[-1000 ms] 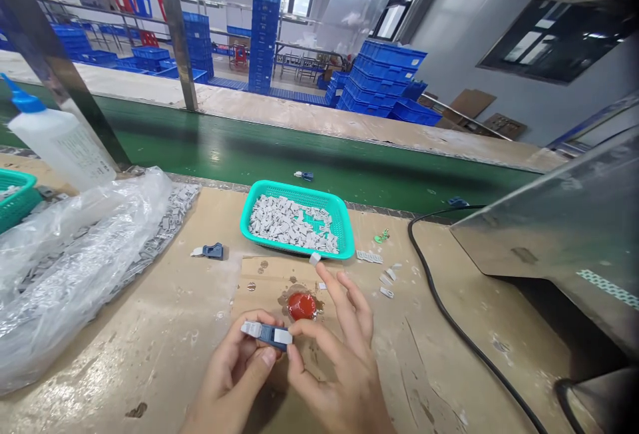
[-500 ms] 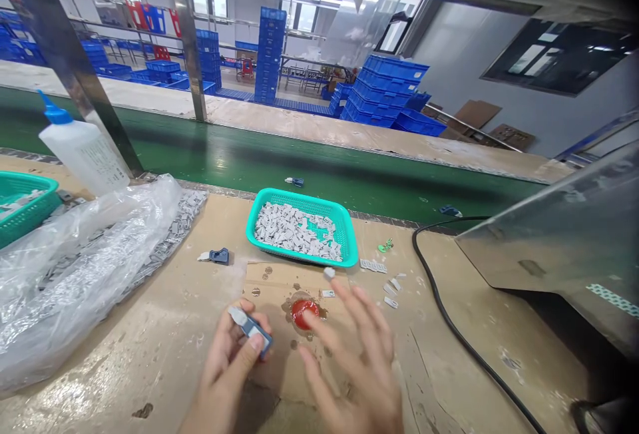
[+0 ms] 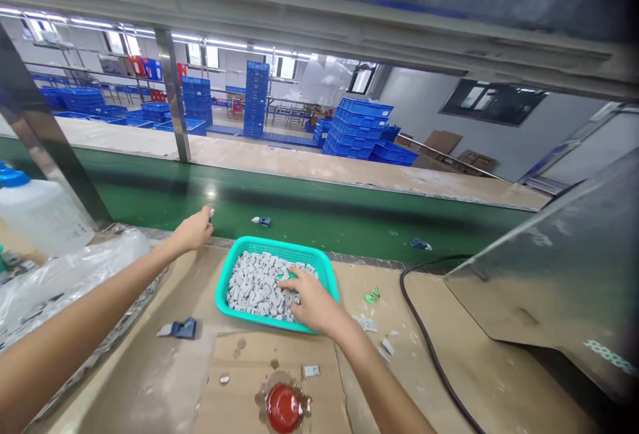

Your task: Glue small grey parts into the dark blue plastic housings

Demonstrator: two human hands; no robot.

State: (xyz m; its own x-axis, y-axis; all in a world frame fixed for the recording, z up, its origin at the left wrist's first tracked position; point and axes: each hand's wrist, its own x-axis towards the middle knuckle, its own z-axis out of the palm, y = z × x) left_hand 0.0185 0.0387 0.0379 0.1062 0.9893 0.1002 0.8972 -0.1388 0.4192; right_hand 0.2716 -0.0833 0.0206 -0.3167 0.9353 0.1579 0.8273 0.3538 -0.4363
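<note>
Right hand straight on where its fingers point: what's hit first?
Probably the grey pieces in the teal basket; the right hand is right at them, though whether it touches any is unclear.

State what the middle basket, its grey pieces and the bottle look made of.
Basket: probably plastic, slightly glossy; smooth and finely perforated. Grey pieces: likely matte plastic, given their even colour, though too small to be sure. Bottle: seemingly plastic, translucent and cloudy-white.
</note>
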